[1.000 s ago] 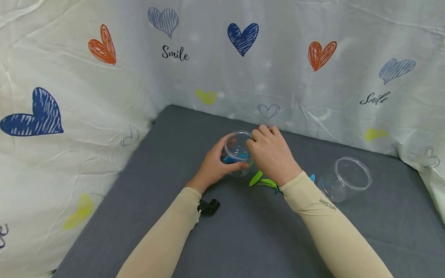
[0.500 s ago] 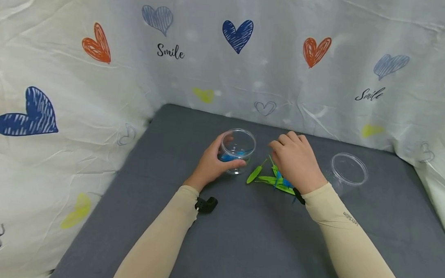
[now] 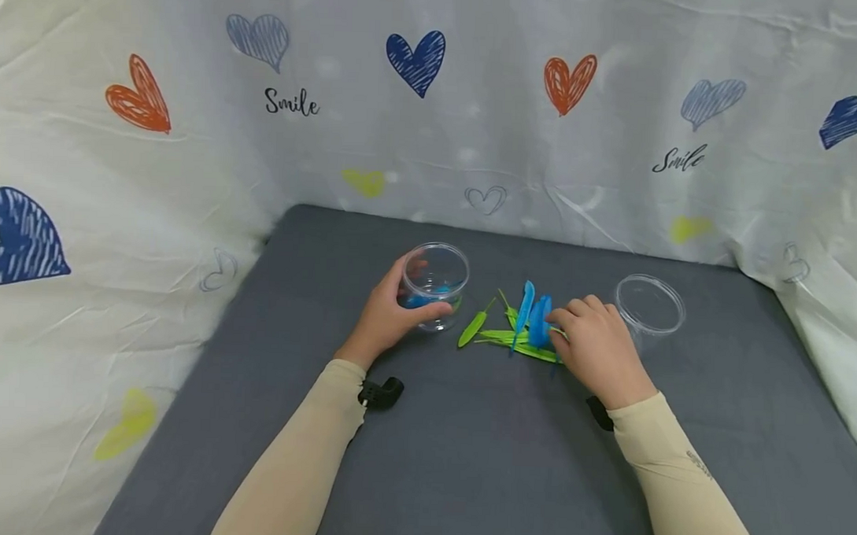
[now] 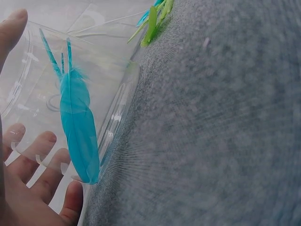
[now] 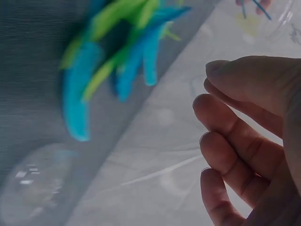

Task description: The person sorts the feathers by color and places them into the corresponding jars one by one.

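The left hand (image 3: 380, 319) grips the jar (image 3: 445, 296), its thumb curved along the near side and its fingers around the far side. The jar is clear, its mouth is up, and it stands upright, or nearly so, on the table (image 3: 478, 466). Inside leans a blue feather (image 4: 78, 129) against the wall, quill toward the mouth; I count 3 quills there, so probably it is more than 1 feather.

The right hand (image 3: 603, 351) is at the right end of a heap where green feathers (image 3: 472, 330) and blue feathers (image 3: 539, 322) lie partly crossed. Its fingers are loosely bent, with the thumb close to them, and no feather is seen between. Whether the fingertips touch the heap, I cannot tell. The other jar (image 3: 649, 332) is just beyond this hand.

The feathers should be very light, soft in the vane and stiffer in the quill; a fast movement of air could push them away. I would pinch 1 by its quill, because the vane may bend or ruffle. The jar is probably light, smooth plastic: hold it around the wall, not pressing hard, with the mouth free.
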Available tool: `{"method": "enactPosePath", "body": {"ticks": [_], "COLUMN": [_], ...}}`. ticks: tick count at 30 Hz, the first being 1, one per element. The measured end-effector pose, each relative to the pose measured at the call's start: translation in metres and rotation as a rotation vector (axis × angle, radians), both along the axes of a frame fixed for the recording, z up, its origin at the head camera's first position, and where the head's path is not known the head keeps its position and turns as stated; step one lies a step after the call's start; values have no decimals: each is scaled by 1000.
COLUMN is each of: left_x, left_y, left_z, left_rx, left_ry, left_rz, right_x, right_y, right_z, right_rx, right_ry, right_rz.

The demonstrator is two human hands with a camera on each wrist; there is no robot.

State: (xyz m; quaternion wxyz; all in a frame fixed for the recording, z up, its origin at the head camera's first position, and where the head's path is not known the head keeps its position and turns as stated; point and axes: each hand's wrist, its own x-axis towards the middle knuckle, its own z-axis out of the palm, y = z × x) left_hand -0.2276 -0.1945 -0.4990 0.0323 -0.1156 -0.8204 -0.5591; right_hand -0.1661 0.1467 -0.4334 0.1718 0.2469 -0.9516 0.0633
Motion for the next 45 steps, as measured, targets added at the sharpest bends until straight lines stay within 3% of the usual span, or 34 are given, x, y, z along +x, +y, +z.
{"method": "enactPosePath", "body": {"ticks": [8, 30, 45], "left_x": [2, 2, -1], "left_y": [-4, -1, -1], "left_z": [4, -1, 0], "left_rx": [3, 2, -6], "left_ry": [-2, -12, -4], "left_rz": [20, 5, 2], "right_x": [9, 8, 6], "right_y": [4, -12, -7], "right_z": [-17, -32, -27], "right_rx": [-20, -38, -72], "right_ry": [-27, 25, 116], "right_rz": [-8, 18, -11]}}
